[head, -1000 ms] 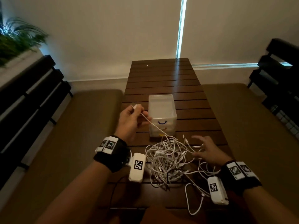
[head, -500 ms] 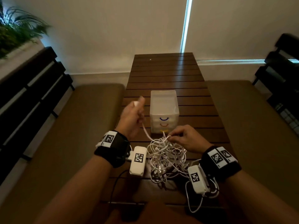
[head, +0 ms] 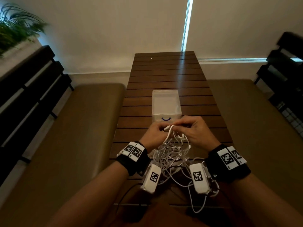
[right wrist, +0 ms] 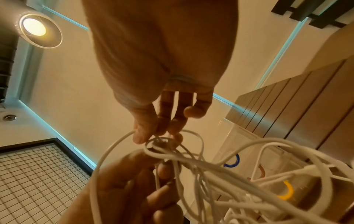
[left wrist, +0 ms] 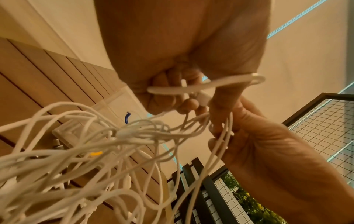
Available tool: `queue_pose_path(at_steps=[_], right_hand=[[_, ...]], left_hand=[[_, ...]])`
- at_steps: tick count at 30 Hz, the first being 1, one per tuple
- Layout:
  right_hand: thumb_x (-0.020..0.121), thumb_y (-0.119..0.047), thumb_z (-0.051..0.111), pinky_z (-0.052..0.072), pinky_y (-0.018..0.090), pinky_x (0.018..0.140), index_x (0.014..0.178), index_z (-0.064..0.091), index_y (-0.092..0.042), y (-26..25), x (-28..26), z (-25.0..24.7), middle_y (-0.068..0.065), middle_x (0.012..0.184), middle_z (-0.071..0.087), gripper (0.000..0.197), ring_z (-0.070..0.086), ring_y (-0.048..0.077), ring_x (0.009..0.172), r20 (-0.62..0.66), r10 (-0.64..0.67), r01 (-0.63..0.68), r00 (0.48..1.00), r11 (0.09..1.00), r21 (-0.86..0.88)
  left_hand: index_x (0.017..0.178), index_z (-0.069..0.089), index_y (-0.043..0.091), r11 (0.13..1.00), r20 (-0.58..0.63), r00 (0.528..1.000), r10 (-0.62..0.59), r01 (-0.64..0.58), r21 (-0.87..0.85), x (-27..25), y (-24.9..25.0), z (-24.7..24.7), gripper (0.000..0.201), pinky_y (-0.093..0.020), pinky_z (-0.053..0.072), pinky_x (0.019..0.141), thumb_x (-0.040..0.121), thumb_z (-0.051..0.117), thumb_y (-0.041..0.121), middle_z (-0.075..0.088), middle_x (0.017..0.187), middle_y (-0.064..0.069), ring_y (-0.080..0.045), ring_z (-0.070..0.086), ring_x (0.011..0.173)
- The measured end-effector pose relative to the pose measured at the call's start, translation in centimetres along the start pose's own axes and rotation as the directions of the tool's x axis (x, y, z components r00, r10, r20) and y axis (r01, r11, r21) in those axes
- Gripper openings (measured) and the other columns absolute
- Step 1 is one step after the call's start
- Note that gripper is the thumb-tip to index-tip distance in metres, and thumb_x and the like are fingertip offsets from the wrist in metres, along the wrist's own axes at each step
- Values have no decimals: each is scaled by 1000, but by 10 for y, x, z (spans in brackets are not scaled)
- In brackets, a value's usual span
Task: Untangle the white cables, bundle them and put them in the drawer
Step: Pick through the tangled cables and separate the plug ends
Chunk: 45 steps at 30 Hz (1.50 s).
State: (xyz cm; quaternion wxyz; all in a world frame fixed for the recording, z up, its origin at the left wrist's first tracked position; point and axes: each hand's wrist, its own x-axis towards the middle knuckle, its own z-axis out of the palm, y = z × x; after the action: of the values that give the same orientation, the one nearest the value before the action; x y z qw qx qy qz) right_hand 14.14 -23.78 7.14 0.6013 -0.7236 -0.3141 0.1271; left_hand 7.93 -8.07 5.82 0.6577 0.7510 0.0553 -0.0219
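A tangle of white cables hangs from both hands above the near end of the wooden slatted table. My left hand holds one cable end with its plug, fingers curled round it. My right hand pinches several strands beside it. The hands nearly touch, just in front of the small translucent drawer unit. In the wrist views the cables spread downward, and the unit's blue handle and yellow handle show behind them. All drawers look closed.
Tan cushioned benches flank the table on both sides, with dark slatted backrests. A plant stands at the far left. A loose white cable loop trails over the table's near edge. The far half of the table is bare wood.
My left hand came down and right with its cable end to meet the right hand. The right hand moved from the tabletop up to the tangle, and the bundle is lifted.
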Motion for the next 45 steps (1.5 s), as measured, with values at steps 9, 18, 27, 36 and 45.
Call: queue_pose_path(at_steps=[9, 18, 27, 36, 45], right_hand=[[83, -13, 73, 54, 26, 78, 95, 76, -12, -10, 8, -10, -2, 89, 73, 13, 68, 8, 84, 93, 60, -37, 994, 971, -236], [84, -12, 72, 51, 16, 72, 92, 77, -12, -24, 16, -15, -7, 85, 72, 9, 66, 3, 79, 165, -42, 93, 985, 944, -317], [84, -30, 72, 56, 32, 73, 113, 53, -27, -7, -4, 13, 0, 98, 60, 35, 62, 18, 86, -31, 183, -185, 983, 971, -151], [92, -26, 62, 43, 27, 63, 76, 66, -19, 52, -37, -7, -4, 69, 61, 18, 51, 8, 62, 126, 292, -245, 948, 924, -294], [94, -18, 59, 36, 21, 56, 74, 63, -20, 56, -36, -46, -9, 57, 51, 21, 42, 0, 51, 138, 343, -279, 929, 895, -348]], left_hand=[[102, 57, 14, 979, -284, 955, 83, -132, -157, -3, -12, 2, 32, -21, 50, 60, 78, 78, 10, 57, 80, 0, -9, 55, 65], [84, 75, -2, 981, 55, 995, -80, 68, 184, 4, 1, -2, 11, -32, 48, 66, 79, 73, 8, 68, 76, -19, -17, 58, 64], [75, 72, 6, 994, -180, 984, 10, 10, 107, 4, -17, -6, 20, -39, 54, 60, 84, 74, 24, 70, 78, -19, -24, 66, 70], [84, 72, -2, 970, -442, 880, -174, 77, -229, -9, -31, -36, 24, -24, 53, 61, 91, 65, 20, 70, 73, -10, -13, 67, 64], [76, 75, 19, 976, -542, 819, -187, 94, -195, -13, -34, -51, 22, -19, 42, 64, 92, 63, 29, 67, 64, 13, 7, 57, 58]])
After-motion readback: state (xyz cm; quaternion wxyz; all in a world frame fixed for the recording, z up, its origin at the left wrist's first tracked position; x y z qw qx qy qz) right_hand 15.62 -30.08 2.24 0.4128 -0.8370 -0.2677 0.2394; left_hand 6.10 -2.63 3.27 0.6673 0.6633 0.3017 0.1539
